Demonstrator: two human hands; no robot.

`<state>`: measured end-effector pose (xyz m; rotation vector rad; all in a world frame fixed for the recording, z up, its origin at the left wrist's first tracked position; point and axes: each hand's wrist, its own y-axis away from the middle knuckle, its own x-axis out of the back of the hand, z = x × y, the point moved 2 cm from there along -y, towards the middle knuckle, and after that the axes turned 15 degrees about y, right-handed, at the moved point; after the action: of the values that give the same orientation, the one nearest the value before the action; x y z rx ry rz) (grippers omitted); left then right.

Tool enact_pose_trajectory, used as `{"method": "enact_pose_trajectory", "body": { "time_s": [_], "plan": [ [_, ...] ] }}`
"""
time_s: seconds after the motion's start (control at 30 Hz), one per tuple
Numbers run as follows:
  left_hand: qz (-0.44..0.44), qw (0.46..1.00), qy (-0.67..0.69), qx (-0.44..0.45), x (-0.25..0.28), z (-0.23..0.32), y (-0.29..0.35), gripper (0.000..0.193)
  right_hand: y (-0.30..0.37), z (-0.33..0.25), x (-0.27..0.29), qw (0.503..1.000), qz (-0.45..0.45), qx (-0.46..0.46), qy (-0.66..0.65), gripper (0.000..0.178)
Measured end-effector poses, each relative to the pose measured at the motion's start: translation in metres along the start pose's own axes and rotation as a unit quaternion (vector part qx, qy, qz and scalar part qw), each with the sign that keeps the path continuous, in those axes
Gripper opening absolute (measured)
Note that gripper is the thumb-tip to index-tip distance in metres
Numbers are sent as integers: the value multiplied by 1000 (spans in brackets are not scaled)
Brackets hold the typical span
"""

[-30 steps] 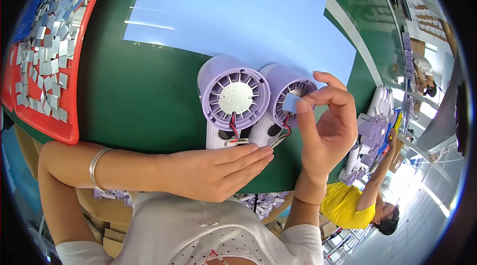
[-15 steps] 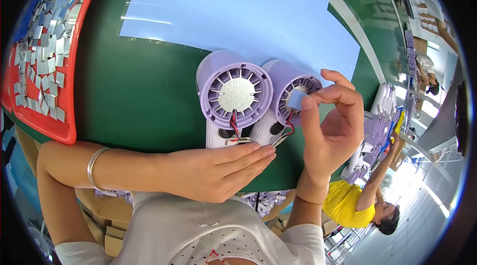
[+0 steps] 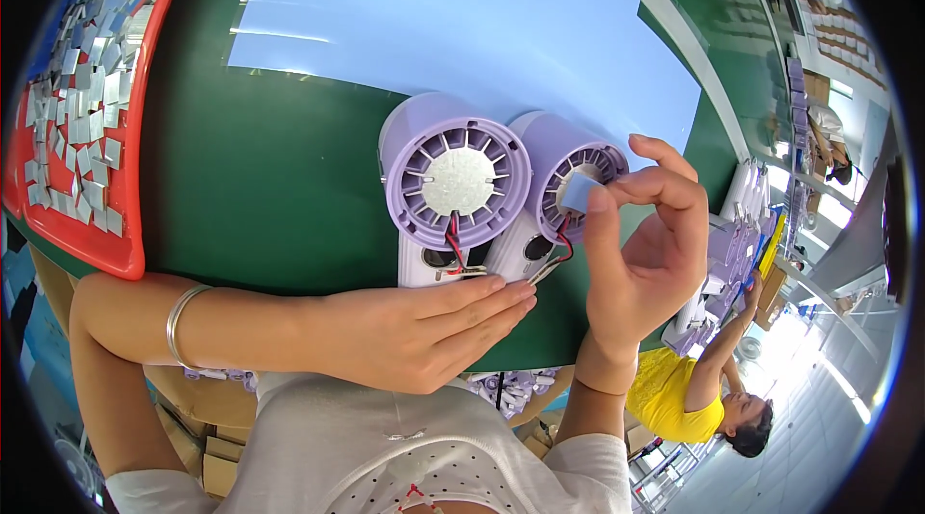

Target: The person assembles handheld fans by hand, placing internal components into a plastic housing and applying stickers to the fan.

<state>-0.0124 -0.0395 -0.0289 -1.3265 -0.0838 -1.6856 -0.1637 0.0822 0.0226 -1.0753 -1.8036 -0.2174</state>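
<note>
Head view, read from left to right: a red tray [image 3: 133,215] stands at the far left, bearing many small silver plates [image 3: 93,194] that lie loose and overlapping. Next to it I note the bare green tabletop [image 3: 251,158], with a light blue sheet [image 3: 453,23] spread over its far part. The left forearm, a silver bracelet [image 3: 173,326] at its wrist end, crosses the near side of the table. The left hand [image 3: 434,331] lies across the lower ends of two white handles, fingers straight and together; its thumb is hidden, so I cannot tell whether it grips them. Above this hand, the left purple housing [image 3: 409,188] faces up with a silver disc [image 3: 458,182] at its centre and red and black wires [image 3: 453,237] running down from it. Just beside it sits the right purple housing [image 3: 549,143], tilted, likewise wired. Over its centre is a small blue pad [image 3: 579,192], pinched between thumb and index finger of the right hand [image 3: 650,254]; contact between pad and housing cannot be confirmed. Farther right lie purple and white parts [image 3: 732,254] in a heap, near a co-worker in a yellow top [image 3: 674,394].
</note>
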Motion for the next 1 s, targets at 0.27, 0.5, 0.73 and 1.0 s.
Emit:
{"method": "enact_pose_trajectory", "body": {
  "time_s": [0.27,0.5,0.73,1.0],
  "plan": [
    [4,1000,6,5,-1,1,0,34,0,-11,0,969,-2,142,204,25],
    [6,1000,2,3,0,0,1,35,-4,-2,-2,974,35,124,185,34],
    [8,1000,-5,-3,0,-1,0,36,-15,23,-7,997,-50,41,-41,27],
    [13,1000,-3,-19,-1,-3,3,37,-25,41,-7,986,-50,1,-158,23]
  ]
}}
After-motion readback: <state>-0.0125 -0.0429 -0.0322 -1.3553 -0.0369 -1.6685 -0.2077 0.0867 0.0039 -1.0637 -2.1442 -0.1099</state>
